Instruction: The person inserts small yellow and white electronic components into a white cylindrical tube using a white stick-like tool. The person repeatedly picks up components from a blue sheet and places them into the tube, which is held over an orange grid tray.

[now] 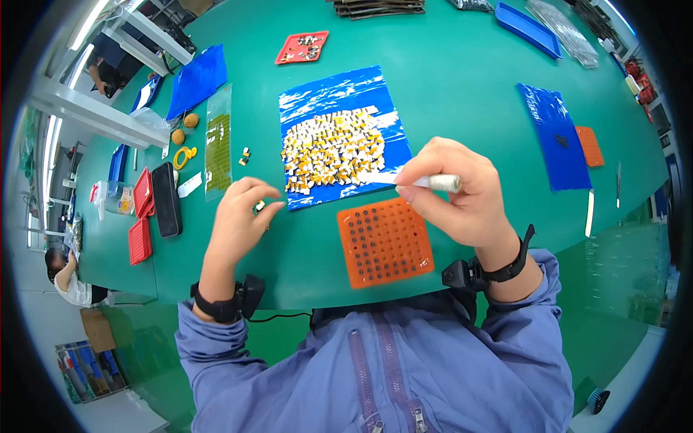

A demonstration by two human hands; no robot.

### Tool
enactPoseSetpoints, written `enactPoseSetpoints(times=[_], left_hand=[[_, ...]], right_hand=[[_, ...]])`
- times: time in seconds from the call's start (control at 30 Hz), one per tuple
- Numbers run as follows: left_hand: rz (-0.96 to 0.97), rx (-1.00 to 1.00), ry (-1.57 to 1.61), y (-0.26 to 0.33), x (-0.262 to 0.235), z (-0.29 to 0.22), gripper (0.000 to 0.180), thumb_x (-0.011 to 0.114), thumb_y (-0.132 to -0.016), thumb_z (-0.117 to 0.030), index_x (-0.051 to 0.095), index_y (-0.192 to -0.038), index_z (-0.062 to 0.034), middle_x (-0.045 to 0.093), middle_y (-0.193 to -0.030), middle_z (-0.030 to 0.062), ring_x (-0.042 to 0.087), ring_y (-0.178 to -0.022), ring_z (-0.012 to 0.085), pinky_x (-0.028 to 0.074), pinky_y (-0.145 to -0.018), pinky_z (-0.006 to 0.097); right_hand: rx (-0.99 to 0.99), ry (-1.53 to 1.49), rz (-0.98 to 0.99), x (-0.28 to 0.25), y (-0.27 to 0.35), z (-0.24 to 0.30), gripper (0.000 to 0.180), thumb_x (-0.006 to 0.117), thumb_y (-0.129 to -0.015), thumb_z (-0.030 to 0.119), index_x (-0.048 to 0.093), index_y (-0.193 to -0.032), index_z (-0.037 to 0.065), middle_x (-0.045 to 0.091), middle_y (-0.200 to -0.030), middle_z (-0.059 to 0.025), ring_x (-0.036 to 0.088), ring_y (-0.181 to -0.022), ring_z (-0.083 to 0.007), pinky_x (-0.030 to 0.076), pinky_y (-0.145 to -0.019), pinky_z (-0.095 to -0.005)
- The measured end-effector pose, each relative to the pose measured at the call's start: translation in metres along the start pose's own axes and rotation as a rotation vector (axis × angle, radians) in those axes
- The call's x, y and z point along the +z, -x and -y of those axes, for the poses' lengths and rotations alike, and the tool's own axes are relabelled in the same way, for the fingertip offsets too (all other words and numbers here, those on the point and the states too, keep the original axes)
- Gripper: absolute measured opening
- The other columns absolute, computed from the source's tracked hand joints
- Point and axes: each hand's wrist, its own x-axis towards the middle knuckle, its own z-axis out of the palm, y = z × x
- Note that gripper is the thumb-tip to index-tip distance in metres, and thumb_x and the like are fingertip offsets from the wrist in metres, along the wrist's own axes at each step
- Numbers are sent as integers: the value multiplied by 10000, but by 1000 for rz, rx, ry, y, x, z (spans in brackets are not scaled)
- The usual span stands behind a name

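Observation:
My right hand (462, 191) pinches a white pen-like tool (444, 182) between thumb and fingers. Its pale, slightly blurred tip reaches the near right side of a pile of small white, yellow and black parts (332, 148), which lies on a blue sheet (332, 90). My left hand (240, 216) hovers left of the sheet, thumb and forefinger curved and apart. A small part (260, 206) shows in that gap; I cannot tell whether it touches the hand. Just below my right hand lies an orange tray (393, 249) with a grid of holes, several filled with dark round pieces.
Left are a phone (167, 200), red boxes (140, 242), yellow scissors (183, 156) and a yellow-green sheet (218, 144). A red tray (302, 47) lies farther back. On the right are a blue sheet (552, 137), an orange tray (590, 146) and tweezers (618, 184).

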Motion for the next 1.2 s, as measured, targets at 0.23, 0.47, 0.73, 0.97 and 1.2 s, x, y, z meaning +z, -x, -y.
enactPoseSetpoints(times=[0.23, 0.47, 0.73, 0.97, 1.2], left_hand=[[33, 56, 15, -29, 30, -1, 156, 702, -680, -131, 596, -784, -81, 485, -802, 76, 485, -832, 259, 411, -731, 352], [20, 119, 47, -28, 29, -3, 141, 687, -688, -96, 574, -763, -58, 502, -782, 70, 495, -802, 256, 416, -708, 349], [47, -151, 570, -11, 11, -30, 92, 621, -787, -46, 535, -805, -17, 583, -732, 44, 549, -663, 115, 433, -623, 228], [73, -45, 1611, 4, 17, -52, 70, 562, -833, -38, 495, -844, -21, 571, -732, 74, 550, -711, 142, 441, -658, 262], [187, 160, 2076, 0, 42, -64, 120, 558, -849, -91, 447, -877, -55, 559, -756, 102, 563, -736, 193, 453, -672, 328]], right_hand=[[-108, -83, 35, 9, -2, 13, 154, 657, -761, 82, 519, -712, 36, 544, -644, -44, 507, -496, -145, 394, -442, -255], [-168, -21, 124, 23, 0, 11, 176, 668, -745, 67, 511, -669, 47, 524, -599, -27, 461, -454, -122, 350, -414, -245], [-119, -9, 192, 22, 2, 12, 192, 699, -731, 152, 539, -719, 45, 506, -580, -46, 510, -490, -169, 402, -449, -274], [205, -429, 68, 3, 2, 3, 121, 674, -747, 19, 612, -850, 19, 625, -750, -30, 578, -670, -73, 452, -576, -196], [380, -679, 128, 4, 6, -8, 127, 637, -763, -28, 602, -885, -15, 627, -801, -69, 602, -748, -106, 474, -645, -211]])
